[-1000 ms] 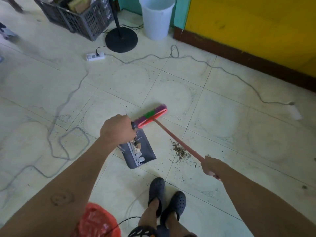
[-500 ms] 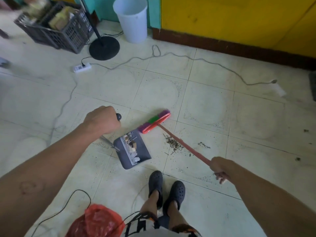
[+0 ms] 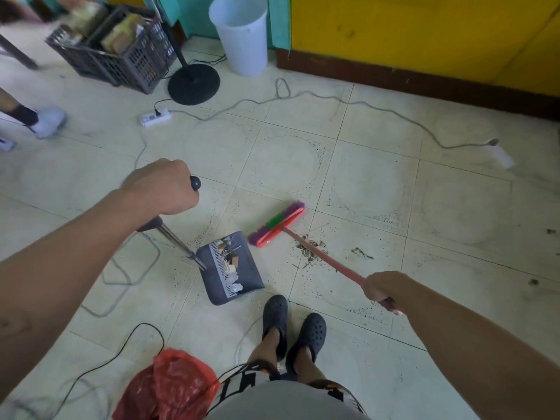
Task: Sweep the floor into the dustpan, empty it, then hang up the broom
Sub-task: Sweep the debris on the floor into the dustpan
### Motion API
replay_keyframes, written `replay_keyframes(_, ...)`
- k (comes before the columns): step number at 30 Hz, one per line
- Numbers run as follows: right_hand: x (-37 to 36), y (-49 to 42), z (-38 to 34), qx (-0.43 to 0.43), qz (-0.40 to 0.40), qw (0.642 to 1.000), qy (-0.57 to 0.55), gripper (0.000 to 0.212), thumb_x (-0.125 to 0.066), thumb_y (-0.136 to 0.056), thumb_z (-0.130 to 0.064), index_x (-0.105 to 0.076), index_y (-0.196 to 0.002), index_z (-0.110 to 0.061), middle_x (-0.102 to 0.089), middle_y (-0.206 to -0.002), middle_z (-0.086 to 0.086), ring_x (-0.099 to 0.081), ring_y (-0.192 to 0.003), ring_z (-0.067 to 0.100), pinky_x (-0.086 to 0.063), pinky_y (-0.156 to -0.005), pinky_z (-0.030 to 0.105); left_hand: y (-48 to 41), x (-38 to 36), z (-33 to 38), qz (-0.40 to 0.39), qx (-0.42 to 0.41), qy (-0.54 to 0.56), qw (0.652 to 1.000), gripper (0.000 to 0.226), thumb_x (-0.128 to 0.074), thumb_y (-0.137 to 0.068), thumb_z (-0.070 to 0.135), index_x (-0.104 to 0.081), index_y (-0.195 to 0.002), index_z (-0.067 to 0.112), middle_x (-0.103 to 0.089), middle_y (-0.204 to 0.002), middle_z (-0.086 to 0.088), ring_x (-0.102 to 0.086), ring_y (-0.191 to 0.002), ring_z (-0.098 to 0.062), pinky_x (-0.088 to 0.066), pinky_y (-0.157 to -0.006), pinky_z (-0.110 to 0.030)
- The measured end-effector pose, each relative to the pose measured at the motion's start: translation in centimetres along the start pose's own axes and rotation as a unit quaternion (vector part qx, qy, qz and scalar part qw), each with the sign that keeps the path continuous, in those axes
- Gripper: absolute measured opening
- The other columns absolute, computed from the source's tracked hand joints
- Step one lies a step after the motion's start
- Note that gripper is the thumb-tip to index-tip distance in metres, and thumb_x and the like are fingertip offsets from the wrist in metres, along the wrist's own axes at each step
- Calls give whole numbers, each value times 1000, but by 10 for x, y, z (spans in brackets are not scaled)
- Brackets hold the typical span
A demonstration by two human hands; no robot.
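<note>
Dustpan [image 3: 251,280], grey, on floor [image 3: 363,183]: handle gripped by left hand [image 3: 160,187], fingers curled. Broom [image 3: 278,222]: handle gripped by right hand [image 3: 383,287]; head at dustpan's 1 o'clock. Debris pile [image 3: 309,253] at 2 o'clock.

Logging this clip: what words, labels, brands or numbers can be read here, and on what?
Nothing reads in full.
Clothing at the bottom edge: bold black-and-white lettering, cropped and creased, unreadable.
Power strip: any marking is too small and blurred to read.
Broom, dustpan, white bucket: no print visible.
</note>
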State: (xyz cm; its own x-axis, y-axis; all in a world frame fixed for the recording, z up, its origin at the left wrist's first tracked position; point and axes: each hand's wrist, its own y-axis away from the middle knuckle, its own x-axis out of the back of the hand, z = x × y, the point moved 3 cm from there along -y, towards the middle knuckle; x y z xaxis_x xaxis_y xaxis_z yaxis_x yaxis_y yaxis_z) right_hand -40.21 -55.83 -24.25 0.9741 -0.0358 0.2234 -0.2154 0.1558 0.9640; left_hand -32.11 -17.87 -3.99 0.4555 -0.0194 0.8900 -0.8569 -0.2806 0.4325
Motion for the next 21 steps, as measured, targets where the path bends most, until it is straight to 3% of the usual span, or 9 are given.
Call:
replay_keyframes(6, 5, 19, 60, -43, 49, 997, 35, 50, -36, -98, -7, -30, -148, -9, -47, -65, 2, -40, -44, 9, -33, -31, 17, 10, 18, 31, 21, -33, -2, 999, 19, -54, -83, 22, -47, -69, 13, -51, -77, -8, -57, -65, -29, -46, -62, -30)
replay_keyframes(11, 6, 27, 118, -76, 89, 992, 51, 44, -39, -100, -16, -39, -144, -12, -48, -68, -5, -40, -45, 4, -31, -39, 14, 20, 13, 66, 21, -67, -15, 997, 16, -54, -84, 21, -49, -72, 11, -51, -78, -9, -54, -66, -27, -41, -60, -30)
replay_keyframes(14, 5, 33, 149, -101, 95, 989, 55, 40, -38, -102, -22, -43, -140, -11, -45, -63, -7, -35, -41, 3, -27, -33, 12, 25, 7, 85, 10, -74, -13, 997, 13, -55, -83, 20, -50, -74, 11, -52, -78, -8, -53, -63, -24, -40, -58, -29)
replay_keyframes(21, -13, 59, 218, -152, 66, 986, 20, 42, -33, -103, -18, -32, -145, -8, -45, -65, -3, -34, -34, 2, -28, -31, 13, 34, -2, 128, 13, -103, -14, 995, 19, -55, -83, 19, -44, -67, 19, -48, -74, -4, -53, -65, -27, -42, -61, -29)
